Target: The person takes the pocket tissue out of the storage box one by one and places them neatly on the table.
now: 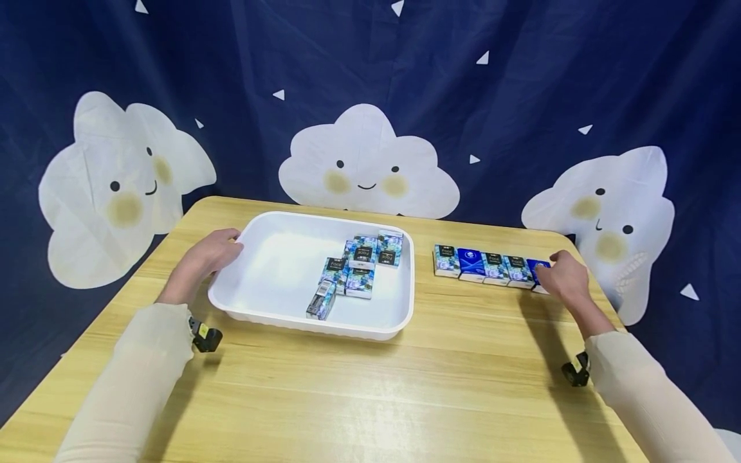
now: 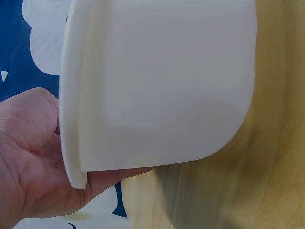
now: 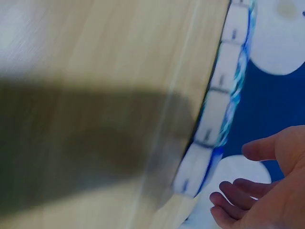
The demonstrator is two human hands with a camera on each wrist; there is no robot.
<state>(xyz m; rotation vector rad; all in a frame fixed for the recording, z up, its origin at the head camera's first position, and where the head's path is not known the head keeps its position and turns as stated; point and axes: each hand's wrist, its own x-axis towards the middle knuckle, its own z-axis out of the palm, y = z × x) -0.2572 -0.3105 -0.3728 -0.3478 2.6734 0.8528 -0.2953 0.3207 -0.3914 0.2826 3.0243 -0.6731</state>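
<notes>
On the left, my left hand (image 1: 219, 249) grips the end rim of a white plastic tray (image 1: 255, 314), with fingers running under the rim in the left wrist view. Inside the tray, toward its right end, lie several small tissue packs (image 1: 360, 283) with blue floral prints, some stacked. My right hand (image 1: 564, 278) is at the right end of a row of similar packs. In the head view it overlaps the last one, a plain blue tissue pack (image 1: 538, 265). In the right wrist view its fingers (image 3: 233, 193) are parted and loosely bent, with nothing between them.
The row holds floral tissue packs (image 1: 493, 267) and another blue pack (image 1: 471, 263), side by side on the wooden table (image 1: 370, 399). Behind the table's far edge hangs a dark blue curtain (image 1: 243, 141) with smiling clouds.
</notes>
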